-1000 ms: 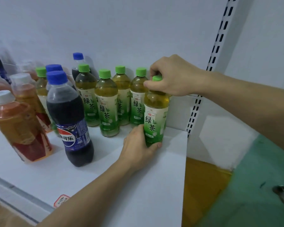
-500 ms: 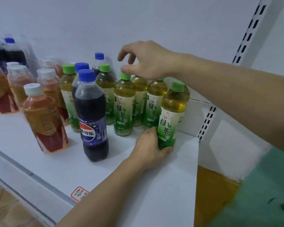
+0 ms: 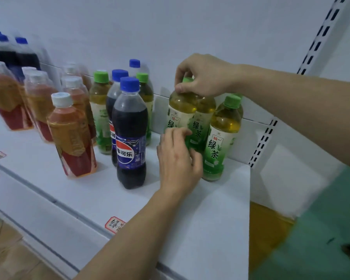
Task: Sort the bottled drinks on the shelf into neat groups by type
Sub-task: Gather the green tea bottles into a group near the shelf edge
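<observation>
My right hand (image 3: 205, 75) grips the green cap and neck of a green tea bottle (image 3: 180, 110), which stands on the white shelf (image 3: 190, 219) among other green tea bottles. One of them, the rightmost green tea bottle (image 3: 220, 138), stands free near the shelf's right end. My left hand (image 3: 177, 160) hovers in front of the held bottle's lower label, fingers curled and apart, holding nothing. Left of it stand two cola bottles (image 3: 130, 134) with blue caps, and two more green tea bottles (image 3: 100, 110) behind them. Red tea bottles (image 3: 72, 136) with white caps fill the left.
More cola bottles (image 3: 18, 53) stand at the far left back. A price tag (image 3: 114, 224) sticks to the shelf's front edge. A slotted upright (image 3: 319, 37) rises at the right, where the shelf ends; beyond it lie yellow and green floor areas.
My left hand let go of the rightmost green tea bottle and shifted left. My right hand closed on the cap of another green tea bottle and drew it rightward toward that group.
</observation>
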### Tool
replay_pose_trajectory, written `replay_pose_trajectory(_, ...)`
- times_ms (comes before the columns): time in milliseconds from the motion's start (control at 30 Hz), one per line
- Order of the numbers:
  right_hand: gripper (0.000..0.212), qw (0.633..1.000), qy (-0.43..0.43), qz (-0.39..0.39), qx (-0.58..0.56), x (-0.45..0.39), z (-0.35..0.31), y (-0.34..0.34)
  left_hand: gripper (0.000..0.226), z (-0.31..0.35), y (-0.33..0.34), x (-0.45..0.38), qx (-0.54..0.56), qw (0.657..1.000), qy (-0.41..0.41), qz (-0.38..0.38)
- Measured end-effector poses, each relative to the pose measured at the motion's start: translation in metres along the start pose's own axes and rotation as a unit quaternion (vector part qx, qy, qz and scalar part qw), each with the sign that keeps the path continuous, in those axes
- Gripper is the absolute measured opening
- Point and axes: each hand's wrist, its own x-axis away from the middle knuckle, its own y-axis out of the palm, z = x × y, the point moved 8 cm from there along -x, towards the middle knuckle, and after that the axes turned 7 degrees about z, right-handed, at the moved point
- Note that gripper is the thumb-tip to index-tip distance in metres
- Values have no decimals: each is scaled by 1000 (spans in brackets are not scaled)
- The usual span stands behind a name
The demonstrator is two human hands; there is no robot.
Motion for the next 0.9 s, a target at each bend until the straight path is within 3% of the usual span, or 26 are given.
replay_pose_trajectory(67,11,1000,-1,1,6,5,2,-4,60,0,-2,0,-15,1000,-8,14)
replay_pose_trajectory(133,9,1000,-4,-2,21,11,2,-4,81,-19,-1,-2,-3,995,-101,-3)
replay_pose_trajectory(200,9,999,-6,-2,33,15,1,-3,96,-42,9,2,31,976,-207,-63)
replay_pose_trajectory(267,9,999,1,-3,42,20,3,-2,97,-55,21,8,52,955,-257,-138)
replay_pose_trajectory(367,7,999,19,-12,48,26,9,1,80,-60,32,12,16,951,-242,-192)
replay_pose_trajectory(600,2,998,42,-9,40,33,20,5,68,-61,32,11,21,954,-224,-201)
replay_pose_trajectory(700,20,997,43,3,56,38,21,-1,69,-61,34,11,27,952,-226,-206)
replay_pose_trajectory(733,26,997,49,31,56,41,23,-8,70,-62,35,11,30,950,-227,-211)
replay_pose_trajectory(800,31,984,63,164,17,60,29,-32,76,-63,38,11,39,946,-227,-229)
replay_pose_trajectory(833,30,963,76,259,-27,79,34,-42,81,-64,40,11,47,941,-230,-244)
replay_pose_trajectory(900,26,879,121,437,-146,135,45,-42,92,-66,44,9,60,930,-234,-276)
